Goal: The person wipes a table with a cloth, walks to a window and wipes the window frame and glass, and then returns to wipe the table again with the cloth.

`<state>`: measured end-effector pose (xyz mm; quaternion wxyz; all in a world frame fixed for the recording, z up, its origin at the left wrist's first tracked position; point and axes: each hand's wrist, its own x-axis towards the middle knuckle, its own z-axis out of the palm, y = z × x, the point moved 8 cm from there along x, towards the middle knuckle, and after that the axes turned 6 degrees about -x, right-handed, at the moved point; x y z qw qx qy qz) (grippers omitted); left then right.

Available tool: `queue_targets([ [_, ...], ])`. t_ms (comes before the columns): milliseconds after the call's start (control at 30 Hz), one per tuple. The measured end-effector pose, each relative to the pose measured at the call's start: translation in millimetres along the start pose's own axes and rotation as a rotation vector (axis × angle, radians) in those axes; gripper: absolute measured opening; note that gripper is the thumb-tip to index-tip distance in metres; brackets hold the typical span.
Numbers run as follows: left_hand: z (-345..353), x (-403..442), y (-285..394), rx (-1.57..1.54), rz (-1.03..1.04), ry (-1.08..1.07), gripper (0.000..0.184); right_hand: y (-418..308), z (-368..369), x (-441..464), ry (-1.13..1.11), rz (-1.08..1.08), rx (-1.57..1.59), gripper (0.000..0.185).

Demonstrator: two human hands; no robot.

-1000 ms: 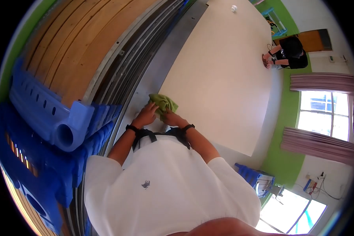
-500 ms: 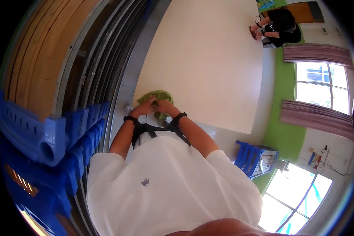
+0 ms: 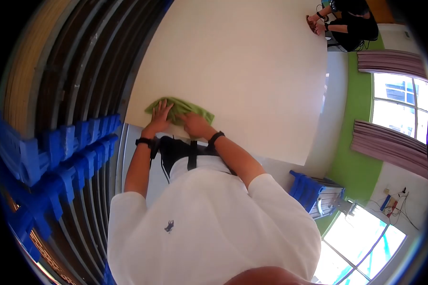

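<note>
A green cloth (image 3: 195, 109) lies spread on the pale tabletop (image 3: 238, 61), near its left end at the near edge. My left hand (image 3: 160, 116) rests on the left part of the cloth, fingers apart and stretched forward. My right hand (image 3: 196, 125) is on the near side of the cloth, its fingers bent against the fabric; whether they pinch a fold is hard to make out. Both wrists wear black bands.
Stacked frames with blue plastic ends (image 3: 64, 147) stand close on my left. A co-worker (image 3: 349, 26) in black sits at the table's far right corner, hands on a brown object. Another blue-ended stack (image 3: 314, 192) is at the right, near windows.
Both hands and the cloth have come forward onto the tabletop. The cloth has gone from bunched to spread out, and my left hand has opened on it. The view has shifted.
</note>
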<state>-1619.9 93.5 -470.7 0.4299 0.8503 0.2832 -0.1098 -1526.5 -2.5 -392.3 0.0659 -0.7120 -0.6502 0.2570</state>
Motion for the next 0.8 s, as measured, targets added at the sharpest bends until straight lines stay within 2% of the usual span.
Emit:
queue_targets([
  [67, 11, 16, 37, 0.12, 0.065, 0.058, 0.074, 39, -1, -20, 0.098, -0.045, 0.197, 0.055],
  [133, 29, 32, 67, 0.261, -0.153, 0.019, 0.072, 84, 9, -41, -0.109, 0.177, 0.546, 0.052],
  [200, 52, 48, 108, 0.315, -0.183, -0.019, 0.067, 114, -11, -69, -0.036, 0.179, 0.339, 0.045],
  [267, 89, 70, 141, 0.342, -0.163, -0.086, 0.062, 145, -23, -101, 0.067, 0.334, -0.018, 0.042],
  [367, 120, 79, 186, 0.536, -0.182, -0.156, 0.059, 182, -31, -135, 0.148, 0.381, -0.004, 0.031],
  [433, 126, 65, 212, 0.806, -0.113, -0.32, 0.061, 213, -5, -152, -0.038, 0.492, 0.093, 0.03],
  [467, 122, 58, 222, 0.814, -0.098, -0.32, 0.061, 216, 6, -159, -0.029, 0.505, 0.093, 0.03],
  [500, 120, 51, 229, 0.85, -0.095, -0.361, 0.063, 224, 23, -169, -0.115, 0.58, 0.083, 0.033],
  [533, 119, 48, 229, 0.887, -0.095, -0.398, 0.066, 223, 31, -176, -0.2, 0.651, 0.073, 0.038],
  [567, 114, 44, 229, 0.894, -0.089, -0.391, 0.066, 215, 35, -178, -0.188, 0.655, 0.072, 0.038],
  [633, 116, 42, 224, 0.913, -0.043, -0.347, 0.068, 184, 44, -177, -0.321, 0.571, -0.191, 0.042],
  [667, 122, 47, 214, 0.912, -0.04, -0.349, 0.068, 177, 43, -173, -0.322, 0.574, -0.191, 0.042],
  [733, 155, 63, 155, 0.905, -0.203, -0.67, 0.069, 161, 41, -158, -0.218, 0.555, -0.098, 0.048],
  [800, 153, 57, 122, 0.864, -0.238, -0.709, 0.07, 151, 54, -136, -0.381, 0.573, -0.144, 0.049],
])
